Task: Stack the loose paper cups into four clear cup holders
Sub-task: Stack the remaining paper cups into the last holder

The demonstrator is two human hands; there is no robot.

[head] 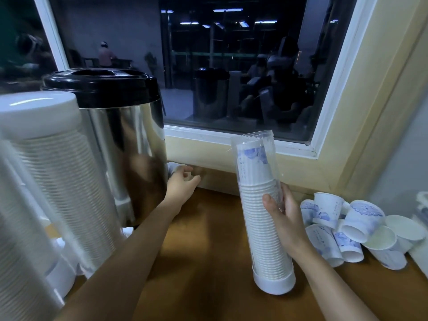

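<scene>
Mid-counter, the clear plastic tube holder [261, 239] stands upright, nearly full of white paper cups, gripped by the right hand [286, 220]. The left hand [183, 185], fingers loose, reaches far for a stray cup [172, 169] beside the steel urn [120, 126]. Filled holders [60, 172] stand near left; a loose heap of cups [354, 225] remains on the right.

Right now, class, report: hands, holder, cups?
Right hand grips nearly full cup holder. Left hand at stray cup beside urn, grip unclear. Loose cups piled right.

Right hand [286, 218] grips holder [259, 242]; left hand [181, 185] near cup [173, 167].
</scene>
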